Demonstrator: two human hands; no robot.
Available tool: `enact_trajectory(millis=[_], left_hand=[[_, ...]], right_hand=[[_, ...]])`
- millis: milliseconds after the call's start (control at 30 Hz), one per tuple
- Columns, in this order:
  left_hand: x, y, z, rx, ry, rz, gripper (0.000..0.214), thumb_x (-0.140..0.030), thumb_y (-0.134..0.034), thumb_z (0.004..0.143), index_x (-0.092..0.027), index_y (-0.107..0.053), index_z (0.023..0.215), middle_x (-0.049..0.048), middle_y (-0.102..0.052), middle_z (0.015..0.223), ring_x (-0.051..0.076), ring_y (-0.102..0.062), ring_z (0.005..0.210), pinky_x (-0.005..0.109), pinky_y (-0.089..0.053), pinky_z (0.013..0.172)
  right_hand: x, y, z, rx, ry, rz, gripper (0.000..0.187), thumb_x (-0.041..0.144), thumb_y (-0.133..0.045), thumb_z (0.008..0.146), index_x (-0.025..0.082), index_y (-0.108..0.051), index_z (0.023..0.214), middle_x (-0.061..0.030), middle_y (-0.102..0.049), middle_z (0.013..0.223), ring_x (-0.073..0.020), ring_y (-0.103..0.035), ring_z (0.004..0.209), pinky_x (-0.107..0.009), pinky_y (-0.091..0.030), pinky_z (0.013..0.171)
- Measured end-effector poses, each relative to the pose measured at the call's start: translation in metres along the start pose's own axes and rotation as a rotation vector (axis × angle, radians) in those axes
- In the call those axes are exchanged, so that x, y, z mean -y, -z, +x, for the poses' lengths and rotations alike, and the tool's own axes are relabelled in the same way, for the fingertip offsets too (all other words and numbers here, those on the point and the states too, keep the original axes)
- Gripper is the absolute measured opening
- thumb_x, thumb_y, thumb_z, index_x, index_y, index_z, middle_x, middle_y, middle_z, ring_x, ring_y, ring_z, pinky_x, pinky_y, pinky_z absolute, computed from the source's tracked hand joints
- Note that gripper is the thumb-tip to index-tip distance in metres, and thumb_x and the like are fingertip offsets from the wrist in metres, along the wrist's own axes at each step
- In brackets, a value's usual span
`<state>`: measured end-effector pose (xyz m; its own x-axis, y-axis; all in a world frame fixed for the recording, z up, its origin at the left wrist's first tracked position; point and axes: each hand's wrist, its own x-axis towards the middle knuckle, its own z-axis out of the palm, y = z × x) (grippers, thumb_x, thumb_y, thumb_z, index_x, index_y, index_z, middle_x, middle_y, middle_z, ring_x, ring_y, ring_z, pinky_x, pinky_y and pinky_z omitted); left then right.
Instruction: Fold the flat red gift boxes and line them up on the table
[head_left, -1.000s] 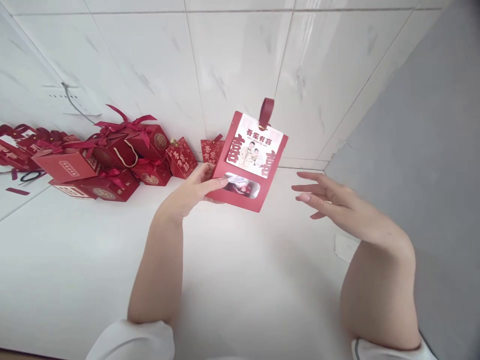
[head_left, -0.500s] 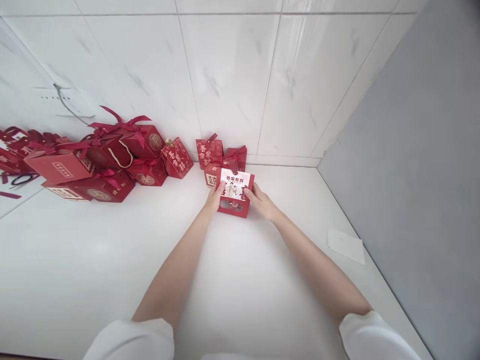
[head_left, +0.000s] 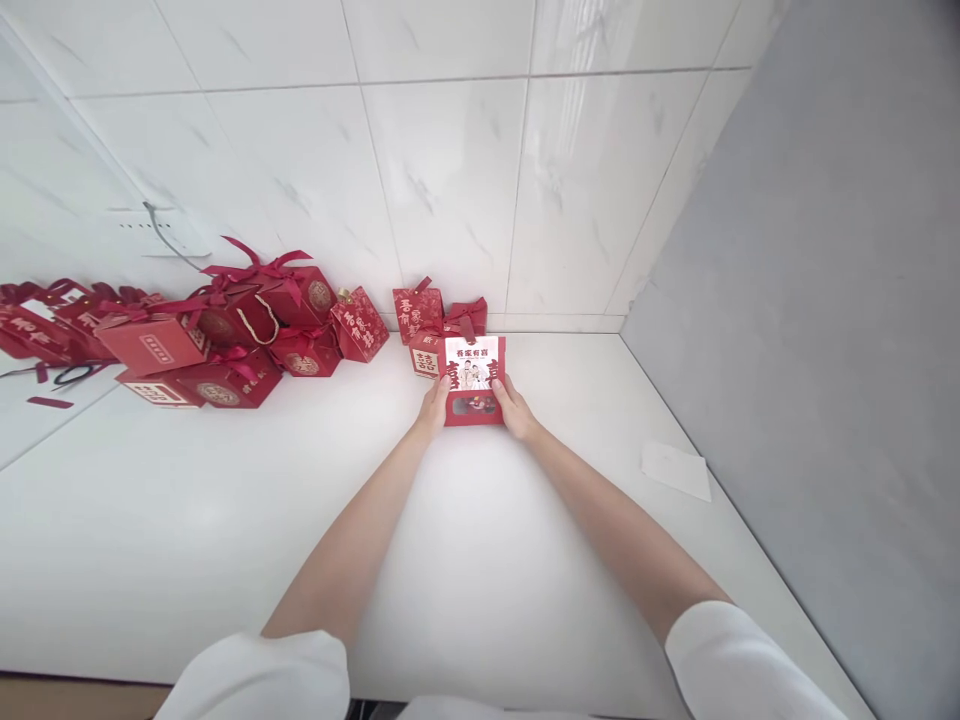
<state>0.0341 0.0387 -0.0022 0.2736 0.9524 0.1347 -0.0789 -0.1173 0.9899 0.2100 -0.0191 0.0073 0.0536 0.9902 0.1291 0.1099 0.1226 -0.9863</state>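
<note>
On the white counter (head_left: 225,520), both hands (head_left: 433,405) (head_left: 512,405) grip a red gift box (head_left: 474,380).

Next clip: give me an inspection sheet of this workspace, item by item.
Surface: white counter, smooth and glossy.
Job's things: red gift box with a picture card on its front, upright on the counter.
Clutter: pile of ribboned red boxes at left; small red boxes just behind the held one; white paper slip at right.
Hands: left hand and right hand grip the gift box by its sides.
Cables: grey cable hanging from a wall socket above the pile.
Surroundings: white tiled wall; grey panel at right.
</note>
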Motion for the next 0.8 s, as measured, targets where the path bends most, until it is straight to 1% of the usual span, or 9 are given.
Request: enact_trajectory(millis=[67,167,267,400,500,600,700,800], left_hand=[[-0.001,-0.001,-0.005,-0.014,-0.043,0.042,0.073,-0.066,-0.047,0.088,-0.015,-0.052,0.139,0.0125,-0.053,0.142,0.031,-0.046,0.135,0.04,-0.036,0.113],[-0.002,-0.001,-0.013,-0.063,-0.072,0.09,0.066,-0.062,-0.048,0.089,-0.013,-0.057,0.133,0.0129,-0.055,0.14,0.031,-0.047,0.134,0.04,-0.035,0.114],[-0.001,0.0,-0.018,-0.089,-0.079,0.086,0.062,-0.058,-0.051,0.088,-0.014,-0.058,0.131,0.0124,-0.059,0.136,0.031,-0.051,0.129,0.042,-0.037,0.112],[0.0,-0.002,-0.024,-0.116,-0.085,0.07,0.059,-0.055,-0.051,0.089,-0.015,-0.057,0.132,0.0106,-0.06,0.134,0.031,-0.054,0.127,0.043,-0.039,0.11],[-0.003,-0.005,-0.03,-0.089,-0.106,0.058,0.059,-0.057,-0.047,0.091,-0.017,-0.056,0.134,0.0096,-0.058,0.137,0.029,-0.051,0.13,0.041,-0.036,0.113],[-0.007,-0.007,-0.034,-0.043,-0.13,0.009,0.059,-0.059,-0.046,0.092,-0.018,-0.056,0.133,0.0098,-0.057,0.138,0.028,-0.049,0.132,0.042,-0.035,0.114],[-0.006,-0.008,-0.035,-0.018,-0.139,-0.055,0.056,-0.057,-0.046,0.093,-0.02,-0.054,0.134,0.0101,-0.056,0.139,0.028,-0.05,0.131,0.043,-0.036,0.113],[-0.004,-0.009,-0.033,-0.021,-0.134,-0.095,0.055,-0.057,-0.044,0.094,-0.02,-0.054,0.133,0.0108,-0.056,0.138,0.029,-0.052,0.129,0.044,-0.04,0.11]], right_hand=[[0.001,-0.001,-0.004,-0.038,-0.001,0.008,0.065,0.069,-0.035,0.092,0.023,-0.047,0.137,-0.007,-0.059,0.138,-0.0254,-0.054,0.127,-0.039,-0.038,0.111],[0.002,-0.004,-0.012,-0.079,0.023,0.013,0.064,0.068,-0.033,0.093,0.025,-0.046,0.138,-0.0062,-0.058,0.139,-0.0248,-0.052,0.128,-0.039,-0.036,0.111],[0.0,-0.009,-0.022,-0.121,0.054,0.045,0.062,0.067,-0.034,0.094,0.027,-0.045,0.14,-0.0037,-0.056,0.142,-0.0237,-0.052,0.129,-0.039,-0.037,0.111],[-0.005,-0.014,-0.027,-0.181,0.052,0.072,0.062,0.069,-0.034,0.092,0.027,-0.052,0.135,-0.0028,-0.062,0.134,-0.0243,-0.057,0.123,-0.041,-0.041,0.107],[-0.006,-0.016,-0.027,-0.22,0.079,0.087,0.061,0.068,-0.032,0.094,0.026,-0.055,0.131,-0.0032,-0.065,0.129,-0.0242,-0.059,0.12,-0.041,-0.043,0.105],[-0.003,-0.016,-0.028,-0.248,0.119,0.091,0.055,0.063,-0.034,0.096,0.026,-0.055,0.131,-0.004,-0.064,0.129,-0.0246,-0.058,0.121,-0.041,-0.044,0.104],[-0.002,-0.016,-0.029,-0.236,0.155,0.1,0.05,0.058,-0.034,0.098,0.026,-0.053,0.132,-0.0041,-0.062,0.132,-0.0239,-0.056,0.123,-0.04,-0.043,0.105],[-0.004,-0.016,-0.027,-0.224,0.134,0.118,0.049,0.057,-0.034,0.098,0.026,-0.051,0.133,-0.0046,-0.061,0.133,-0.0242,-0.056,0.123,-0.04,-0.045,0.103]])
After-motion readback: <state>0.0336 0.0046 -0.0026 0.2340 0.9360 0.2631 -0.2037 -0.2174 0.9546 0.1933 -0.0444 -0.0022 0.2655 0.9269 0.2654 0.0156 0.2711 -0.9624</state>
